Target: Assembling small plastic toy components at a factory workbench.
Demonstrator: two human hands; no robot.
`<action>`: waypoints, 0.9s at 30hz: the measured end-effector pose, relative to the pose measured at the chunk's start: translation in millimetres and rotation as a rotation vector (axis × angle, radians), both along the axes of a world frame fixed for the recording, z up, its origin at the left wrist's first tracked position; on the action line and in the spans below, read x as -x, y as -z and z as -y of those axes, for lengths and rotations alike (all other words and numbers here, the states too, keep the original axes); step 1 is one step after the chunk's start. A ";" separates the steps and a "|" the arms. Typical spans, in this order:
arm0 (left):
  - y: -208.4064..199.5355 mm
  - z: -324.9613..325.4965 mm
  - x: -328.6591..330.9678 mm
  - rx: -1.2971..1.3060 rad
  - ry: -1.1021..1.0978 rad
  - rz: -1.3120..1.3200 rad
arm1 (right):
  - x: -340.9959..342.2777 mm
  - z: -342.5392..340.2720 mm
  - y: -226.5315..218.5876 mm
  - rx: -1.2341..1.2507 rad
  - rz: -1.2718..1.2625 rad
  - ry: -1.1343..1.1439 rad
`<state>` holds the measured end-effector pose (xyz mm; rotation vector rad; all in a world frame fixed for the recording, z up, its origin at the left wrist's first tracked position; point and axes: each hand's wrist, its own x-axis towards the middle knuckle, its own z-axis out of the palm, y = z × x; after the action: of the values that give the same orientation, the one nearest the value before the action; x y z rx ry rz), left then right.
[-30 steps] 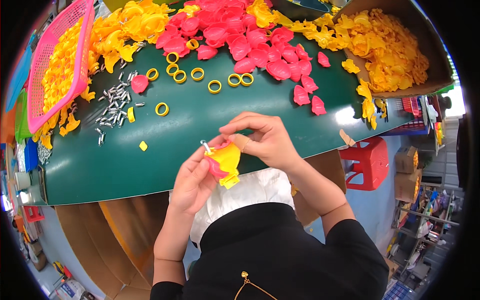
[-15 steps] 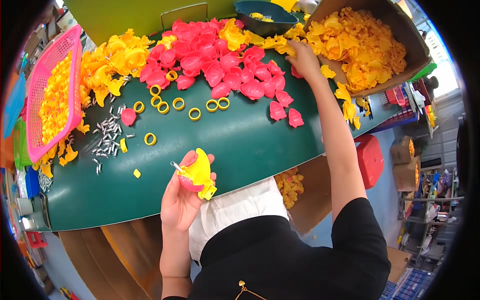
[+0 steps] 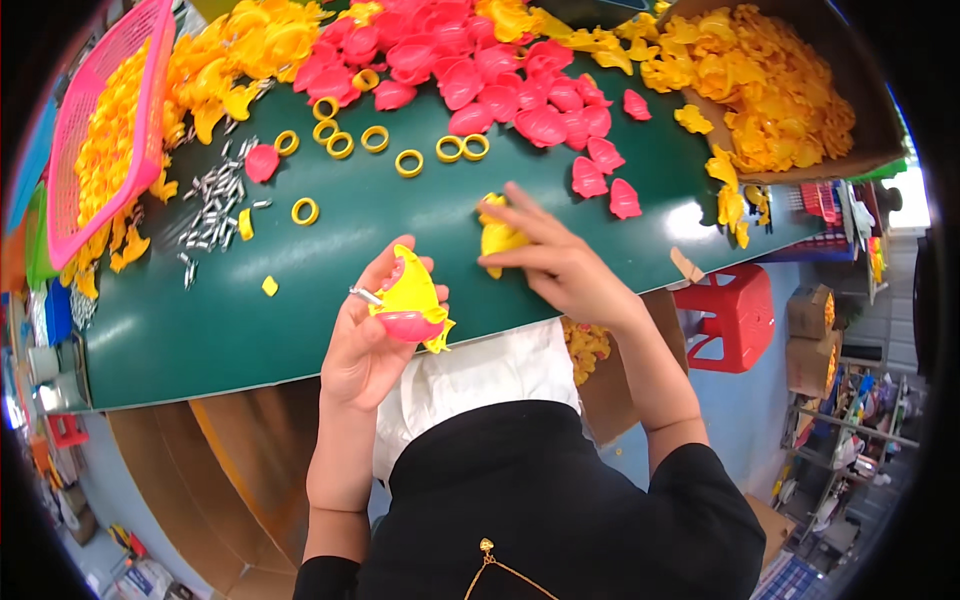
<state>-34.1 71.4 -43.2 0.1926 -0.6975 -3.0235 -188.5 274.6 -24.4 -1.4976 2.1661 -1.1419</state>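
In front of my body, my left hand [image 3: 362, 352] is closed around a part-built yellow and pink plastic piece [image 3: 408, 298]. A small metal pin [image 3: 366, 295] sticks out of its left side. To the right, over the table, my right hand [image 3: 578, 275] grips a curved yellow plastic shell [image 3: 497, 240] with its fingers; part of the shell is hidden behind them. The two pieces are apart. Beyond the hands lie loose yellow rings [image 3: 409, 163] and a heap of pink plastic shells [image 3: 480, 85].
On the green table [image 3: 330, 235], metal pins [image 3: 215, 200] lie scattered at the left beside a pink basket [image 3: 152, 150] of yellow parts. A cardboard box [image 3: 875, 110] of yellow shells stands at the far right. Near the table's right edge is a red stool [image 3: 745, 315].
My right hand has come back from the far yellow parts toward my left hand, bringing a yellow shell. The piece in my left hand has been turned slightly. The view has shifted a little.
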 end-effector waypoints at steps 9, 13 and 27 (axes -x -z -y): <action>1.9 -3.2 -14.5 0.037 -0.033 0.018 | 5.2 2.6 -15.2 -0.124 -0.117 -0.007; -0.2 -4.0 -12.5 0.072 -0.030 0.013 | 5.4 8.9 -41.5 -0.390 -0.257 0.109; -8.9 -16.1 0.7 0.314 -0.130 0.043 | -36.7 17.7 -18.6 0.219 0.388 0.227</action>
<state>-34.8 87.5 -34.3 0.2804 -1.1026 -2.7475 -151.8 256.9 -5.7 -1.0086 2.0238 -1.6371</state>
